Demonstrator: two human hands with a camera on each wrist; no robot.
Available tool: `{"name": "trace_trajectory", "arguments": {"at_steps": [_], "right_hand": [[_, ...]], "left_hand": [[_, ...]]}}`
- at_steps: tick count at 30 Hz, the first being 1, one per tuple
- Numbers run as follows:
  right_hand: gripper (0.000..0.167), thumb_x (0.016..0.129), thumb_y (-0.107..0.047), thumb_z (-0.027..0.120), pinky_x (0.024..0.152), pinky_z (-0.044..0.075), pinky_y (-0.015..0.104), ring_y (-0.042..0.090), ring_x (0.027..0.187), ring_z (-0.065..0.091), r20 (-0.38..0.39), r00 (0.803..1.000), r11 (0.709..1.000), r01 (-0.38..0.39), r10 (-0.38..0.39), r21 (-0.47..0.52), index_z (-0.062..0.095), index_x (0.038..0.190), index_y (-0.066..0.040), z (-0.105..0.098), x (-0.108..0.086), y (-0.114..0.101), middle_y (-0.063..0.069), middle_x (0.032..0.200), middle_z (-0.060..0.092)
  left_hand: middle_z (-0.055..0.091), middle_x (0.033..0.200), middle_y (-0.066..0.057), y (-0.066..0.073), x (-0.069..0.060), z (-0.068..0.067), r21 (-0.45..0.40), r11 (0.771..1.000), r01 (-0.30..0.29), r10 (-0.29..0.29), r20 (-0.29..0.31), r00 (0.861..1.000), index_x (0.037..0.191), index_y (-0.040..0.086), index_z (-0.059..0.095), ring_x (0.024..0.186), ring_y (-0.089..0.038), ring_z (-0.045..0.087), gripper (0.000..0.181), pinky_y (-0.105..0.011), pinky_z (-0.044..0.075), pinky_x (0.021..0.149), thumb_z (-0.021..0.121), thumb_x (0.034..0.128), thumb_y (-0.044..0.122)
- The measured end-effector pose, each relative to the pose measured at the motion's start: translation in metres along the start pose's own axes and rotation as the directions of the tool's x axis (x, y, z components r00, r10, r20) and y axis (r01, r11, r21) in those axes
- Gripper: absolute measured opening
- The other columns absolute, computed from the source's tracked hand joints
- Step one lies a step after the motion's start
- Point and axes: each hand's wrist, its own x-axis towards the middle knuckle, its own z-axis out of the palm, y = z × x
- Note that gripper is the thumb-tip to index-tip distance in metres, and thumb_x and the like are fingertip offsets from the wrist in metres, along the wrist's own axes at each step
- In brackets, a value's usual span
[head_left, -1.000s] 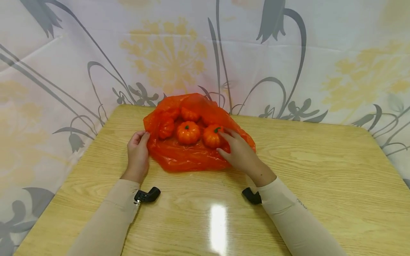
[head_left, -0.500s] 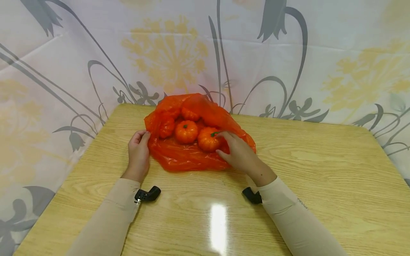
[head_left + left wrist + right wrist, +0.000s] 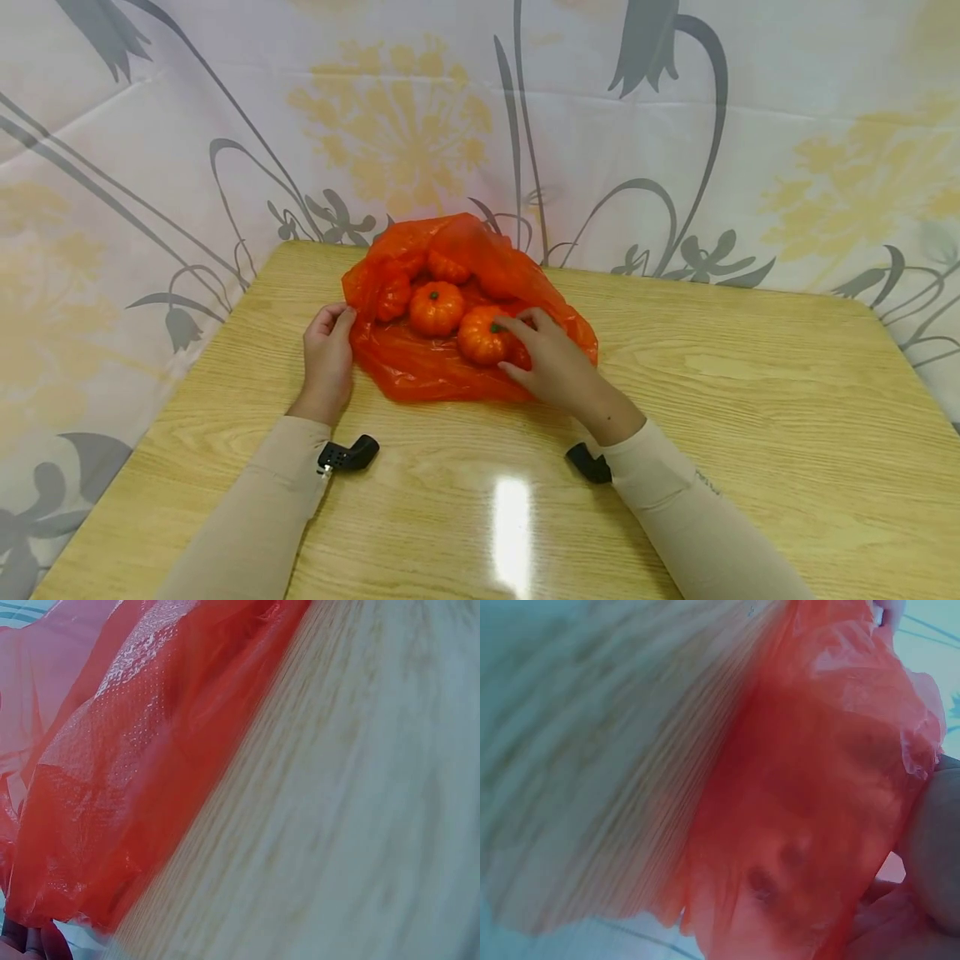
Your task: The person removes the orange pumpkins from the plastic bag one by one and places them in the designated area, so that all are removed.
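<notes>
In the head view a thin orange-red plastic bag (image 3: 427, 379) lies on its side, its mouth facing the camera. My left hand (image 3: 327, 362) pinches its left edge; fingers (image 3: 54, 941) show at the corner of the left wrist view. With thumb and fingers curled at its right side, my right hand (image 3: 558, 373) holds a small orange pumpkin (image 3: 478, 342) in the bag's mouth. Another pumpkin (image 3: 432, 315) with a green stem sits to its left. Farther back, more pumpkins (image 3: 448, 267) are partly veiled by plastic. The right wrist view shows mostly the bag (image 3: 795, 787).
The bag rests on a light wood-grain table (image 3: 750, 400) that extends to both sides and toward me. Behind it hangs a flower-patterned cloth (image 3: 585, 133). Black wrist cameras (image 3: 348, 454) sit on both sleeves.
The pumpkin at my right hand has moved left and toward me, with the thumb and fingers following. The pumpkin beside it has shifted slightly left. My left hand has stayed at the bag's edge.
</notes>
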Motion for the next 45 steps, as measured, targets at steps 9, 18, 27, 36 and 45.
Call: {"name": "trace_trajectory", "arguments": {"at_steps": [9,18,27,36,45], "right_hand": [[0.056,0.087,-0.028,0.078,0.106,0.048,0.045,0.036,0.132,0.054,0.043,0.999,0.999,0.013,-0.015,0.040,0.050,0.131,-0.010,0.0026,-0.0017,-0.0037,0.014,0.156,0.040],[0.049,0.085,-0.028,0.080,0.088,0.057,0.038,0.027,0.093,0.066,0.009,1.000,0.999,0.029,-0.029,0.027,0.049,0.120,-0.012,0.0062,-0.0036,-0.0044,0.011,0.146,0.048],[0.053,0.081,-0.030,0.084,0.078,0.055,0.033,0.022,0.085,0.058,-0.014,1.000,1.000,-0.003,0.003,0.014,0.048,0.116,-0.011,0.0063,-0.0037,-0.0069,0.007,0.124,0.051],[0.065,0.082,-0.024,0.083,0.089,0.057,0.043,0.031,0.095,0.066,-0.026,1.000,0.999,-0.013,0.013,0.029,0.045,0.133,-0.012,0.0093,-0.0026,-0.0085,0.015,0.131,0.051],[0.086,0.083,-0.027,0.082,0.088,0.058,0.043,0.032,0.097,0.066,-0.009,1.000,1.000,-0.015,0.015,-0.003,0.036,0.153,-0.012,0.0103,-0.0025,-0.0069,0.020,0.136,0.048]], "left_hand": [[0.052,0.104,0.003,0.0018,-0.0017,0.0004,0.011,1.000,0.003,-0.003,0.010,1.000,0.106,0.010,0.056,0.101,-0.010,0.052,0.010,-0.014,0.046,0.090,0.048,0.1043,0.016],[0.052,0.105,0.003,0.0012,-0.0007,0.0000,0.032,0.999,0.006,-0.007,0.019,1.000,0.108,0.010,0.056,0.103,-0.010,0.052,0.011,-0.014,0.045,0.091,0.048,0.1047,0.017],[0.053,0.104,0.004,-0.0001,0.0008,0.0011,0.026,1.000,0.004,-0.005,0.011,1.000,0.106,0.010,0.057,0.100,-0.010,0.053,0.009,-0.014,0.046,0.088,0.049,0.1041,0.015],[0.052,0.104,0.004,-0.0002,-0.0008,-0.0007,0.050,0.999,-0.001,0.001,0.019,1.000,0.109,0.008,0.056,0.101,-0.010,0.052,0.012,-0.014,0.045,0.088,0.048,0.1044,0.016],[0.052,0.102,0.003,-0.0026,0.0008,-0.0008,0.045,0.999,-0.002,0.002,0.007,1.000,0.107,0.007,0.056,0.098,-0.011,0.052,0.011,-0.013,0.046,0.086,0.049,0.1037,0.015]]}}
